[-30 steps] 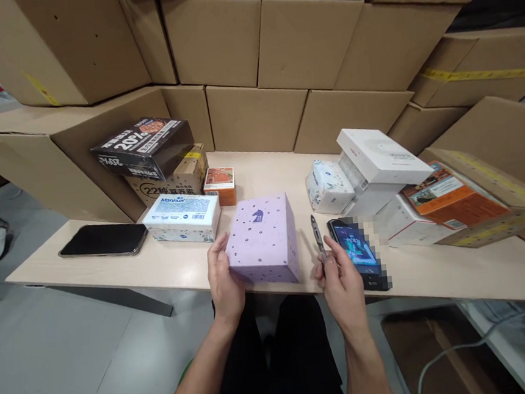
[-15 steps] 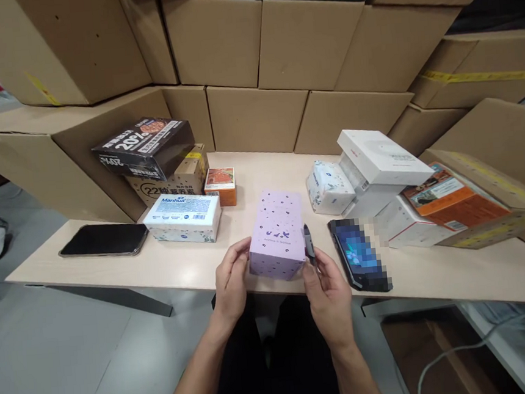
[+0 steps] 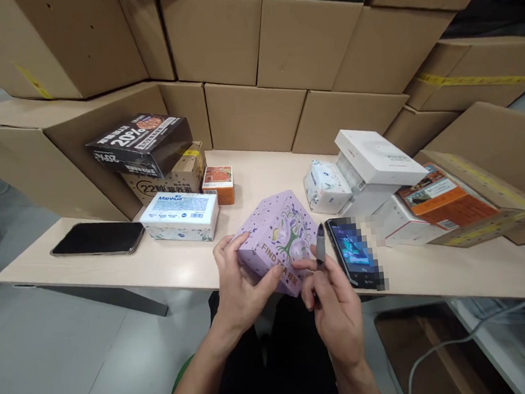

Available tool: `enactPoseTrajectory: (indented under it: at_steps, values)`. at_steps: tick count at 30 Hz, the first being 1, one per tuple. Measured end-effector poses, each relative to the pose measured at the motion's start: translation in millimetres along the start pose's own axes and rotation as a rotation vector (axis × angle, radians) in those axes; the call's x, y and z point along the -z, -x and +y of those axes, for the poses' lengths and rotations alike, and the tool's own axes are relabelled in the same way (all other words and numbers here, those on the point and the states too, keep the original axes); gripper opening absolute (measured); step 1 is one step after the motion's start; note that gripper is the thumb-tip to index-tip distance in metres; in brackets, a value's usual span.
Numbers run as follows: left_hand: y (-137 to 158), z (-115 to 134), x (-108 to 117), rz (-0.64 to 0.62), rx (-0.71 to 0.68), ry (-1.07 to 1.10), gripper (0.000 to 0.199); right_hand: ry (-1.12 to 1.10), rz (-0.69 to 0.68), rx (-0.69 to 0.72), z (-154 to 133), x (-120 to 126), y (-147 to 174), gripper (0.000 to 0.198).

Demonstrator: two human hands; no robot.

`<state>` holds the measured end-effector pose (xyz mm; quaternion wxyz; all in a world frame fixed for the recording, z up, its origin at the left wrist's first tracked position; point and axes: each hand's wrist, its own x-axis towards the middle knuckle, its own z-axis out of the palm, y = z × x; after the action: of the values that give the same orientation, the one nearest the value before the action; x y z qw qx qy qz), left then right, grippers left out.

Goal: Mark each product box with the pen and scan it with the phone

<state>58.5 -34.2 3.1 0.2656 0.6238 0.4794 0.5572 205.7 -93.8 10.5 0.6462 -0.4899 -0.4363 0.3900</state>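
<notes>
A purple tea box [image 3: 287,225] with a printed tree and the words "FIND TEA" is tilted at the table's front edge, its printed side turned up to me. My left hand [image 3: 241,284] grips its left end, fingers over the top and thumb on the printed face. My right hand [image 3: 333,298] holds a dark grey pen [image 3: 321,247] that points up and away, while a fingertip meets or nearly meets the box's lower right part. Just right of that hand lies a rugged black handheld device [image 3: 357,253] with a lit, partly blurred screen.
On the left are a black phone [image 3: 96,238], a Manhua tissue pack [image 3: 181,216], a small orange box [image 3: 218,185] and a black carton [image 3: 141,143] on a brown one. A floral tissue pack [image 3: 327,186] and white boxes [image 3: 381,156] stand right. Cardboard boxes [image 3: 255,115] wall the back.
The purple box has been rolled and turned, so its tree-printed side now faces up. My left thumb has come onto that side. My right hand has shifted with the pen, which stays in it.
</notes>
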Motion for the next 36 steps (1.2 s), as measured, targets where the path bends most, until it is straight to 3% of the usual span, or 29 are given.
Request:
enactPoseTrajectory:
  at_steps: [4,7,10,15,17,20,22,24,27,31,36]
  values:
    - [-2,-4,11,0.027,0.022,-0.11,0.055,-0.121,0.007,-0.052,-7,8,-9,0.055]
    - [0,-9,13,0.008,0.096,-0.096,0.057,-0.186,-0.021,-0.033,-13,15,-15,0.038]
    - [3,-10,12,0.012,0.056,-0.113,0.062,-0.28,-0.091,-0.004,-22,22,-22,0.028]
    - [10,-6,12,-0.041,-0.153,-0.189,0.044,-0.395,-0.308,0.117,-37,30,-36,0.095]
    - [13,-4,10,-0.064,-0.213,-0.192,0.034,-0.355,-0.247,0.189,-41,26,-41,0.082]
    - [14,-3,5,-0.028,-0.315,-0.17,0.028,-0.243,-0.087,0.229,-46,14,-50,0.022]
    - [9,-3,1,0.041,-0.409,-0.154,0.024,-0.174,-0.036,0.205,-47,5,-59,0.006]
    - [2,-5,-2,0.065,-0.513,-0.128,0.022,-0.101,-0.036,0.174,-46,-1,-70,0.018]
    - [-9,-11,-5,0.0,-0.598,-0.073,0.025,0.025,-0.097,0.07,-41,-5,-84,0.034]
    - [-12,-18,-9,0.009,-0.597,-0.036,0.025,0.195,-0.232,-0.021,-37,-4,-97,0.04]
    - [-10,-21,-12,0.015,-0.569,0.01,0.027,0.202,-0.183,0.023,-36,-5,-99,0.041]
